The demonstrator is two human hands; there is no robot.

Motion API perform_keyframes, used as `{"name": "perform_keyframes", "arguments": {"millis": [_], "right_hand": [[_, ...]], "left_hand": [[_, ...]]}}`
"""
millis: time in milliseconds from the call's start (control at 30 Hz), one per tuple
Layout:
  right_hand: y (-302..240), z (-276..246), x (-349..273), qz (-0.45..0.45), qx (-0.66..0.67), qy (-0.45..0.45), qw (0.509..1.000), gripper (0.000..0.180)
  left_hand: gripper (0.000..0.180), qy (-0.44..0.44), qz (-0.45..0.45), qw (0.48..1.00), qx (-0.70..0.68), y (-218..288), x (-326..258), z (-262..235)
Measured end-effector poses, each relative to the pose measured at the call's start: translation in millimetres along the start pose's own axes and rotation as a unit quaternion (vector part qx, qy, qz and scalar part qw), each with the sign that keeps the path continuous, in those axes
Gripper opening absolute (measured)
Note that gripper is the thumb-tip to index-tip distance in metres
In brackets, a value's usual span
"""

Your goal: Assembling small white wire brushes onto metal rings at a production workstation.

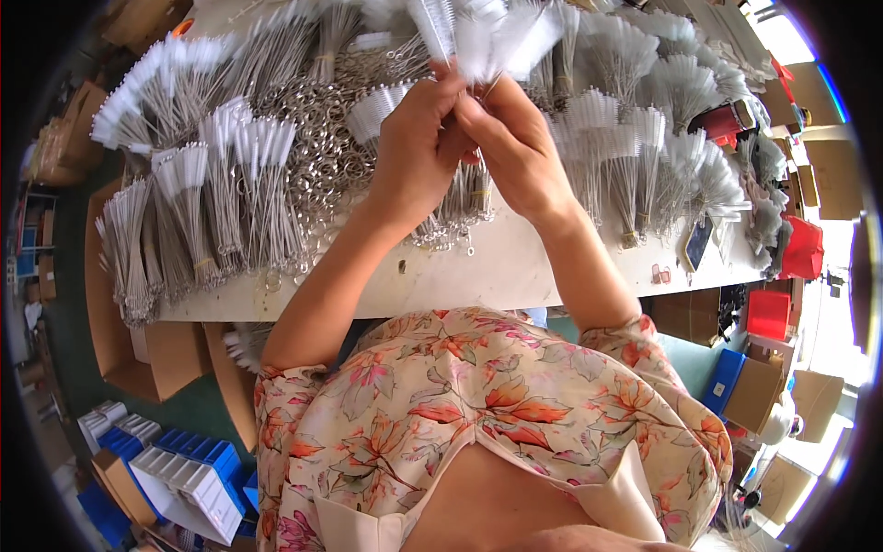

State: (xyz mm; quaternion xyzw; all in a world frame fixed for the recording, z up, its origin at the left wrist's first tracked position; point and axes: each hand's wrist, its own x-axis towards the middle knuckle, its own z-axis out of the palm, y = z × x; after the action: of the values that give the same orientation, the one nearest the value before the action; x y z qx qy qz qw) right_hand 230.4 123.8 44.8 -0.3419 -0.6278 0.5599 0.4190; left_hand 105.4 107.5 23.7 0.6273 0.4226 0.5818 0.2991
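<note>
Above the far part of the table, my left hand (411,147) and my right hand (517,147) come together around a bunch of white-bristled wire brushes (497,41). The bristle heads fan out above my fingers, slightly blurred. The fingers of both hands are closed round the thin wire stems just below the bristles; my palms hide most of the stems. One brush head (432,26) leans out on the left, next to my left fingertips. Beneath my hands, more wire stems with small end loops (446,232) lie on the table.
Bundles of brushes (198,179) line the table's left side, and more bundles (625,138) the right. Between them lies a heap of metal rings (326,152). The white table's near edge (423,299) runs before me. Cardboard boxes (152,354) and blue-and-white bins (189,483) stand lower left.
</note>
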Motion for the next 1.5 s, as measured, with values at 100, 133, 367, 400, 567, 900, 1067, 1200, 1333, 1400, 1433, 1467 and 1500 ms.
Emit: {"name": "perform_keyframes", "arguments": {"millis": [100, 133, 367, 400, 567, 900, 1067, 1200, 1333, 1400, 1433, 1467, 1500], "right_hand": [[28, -7, -12, -0.133, 0.002, 0.081, 0.988, 0.035], [43, -14, -19, -0.077, 0.005, 0.109, 0.991, 0.038], [61, 10, -44, 0.149, 0.459, 0.074, 0.873, 0.021], [52, 7, -46, 0.144, 0.464, 0.067, 0.872, 0.019], [1, -37, -61, 0.076, -0.497, -0.195, 0.842, 0.013], [45, 14, -91, 0.246, -0.221, -0.235, 0.914, 0.011], [40, 11, -89, 0.383, 0.032, -0.249, 0.889, 0.014], [42, 0, -95, 0.198, -0.232, -0.198, 0.932, 0.010], [63, -9, -108, -0.027, -0.686, -0.194, 0.701, 0.009], [77, -3, -107, -0.043, -0.567, -0.168, 0.805, 0.007], [74, -1, -106, -0.049, -0.527, -0.154, 0.834, 0.003], [70, 2, -101, -0.050, -0.525, -0.152, 0.836, 0.003], [63, 6, -97, -0.039, -0.446, -0.092, 0.890, 0.002]], "left_hand": [[0.007, 0.074, 0.153, 0.981, 0.094, -26, -16, -16], [0.007, 0.121, 0.177, 0.973, 0.081, -19, -18, -17], [0.024, -0.009, 0.240, 0.961, 0.140, -36, -82, 0], [0.027, -0.015, 0.240, 0.956, 0.171, -35, -90, -1], [0.033, -0.080, 0.109, 0.985, 0.106, -42, -133, -25], [0.021, -0.095, 0.001, 0.995, 0.026, -42, -160, -30], [0.017, -0.101, 0.119, 0.983, 0.099, -23, -139, -46], [0.020, -0.151, 0.176, 0.933, 0.277, -44, -93, -70], [0.021, -0.172, 0.147, 0.855, 0.467, -80, -45, -111], [0.018, -0.188, 0.155, 0.848, 0.471, -90, -39, -113], [0.018, -0.189, 0.157, 0.847, 0.472, -93, -38, -112], [0.015, -0.145, 0.162, 0.877, 0.429, -93, -40, -111], [0.013, -0.105, 0.167, 0.903, 0.382, -90, -42, -111]]}}
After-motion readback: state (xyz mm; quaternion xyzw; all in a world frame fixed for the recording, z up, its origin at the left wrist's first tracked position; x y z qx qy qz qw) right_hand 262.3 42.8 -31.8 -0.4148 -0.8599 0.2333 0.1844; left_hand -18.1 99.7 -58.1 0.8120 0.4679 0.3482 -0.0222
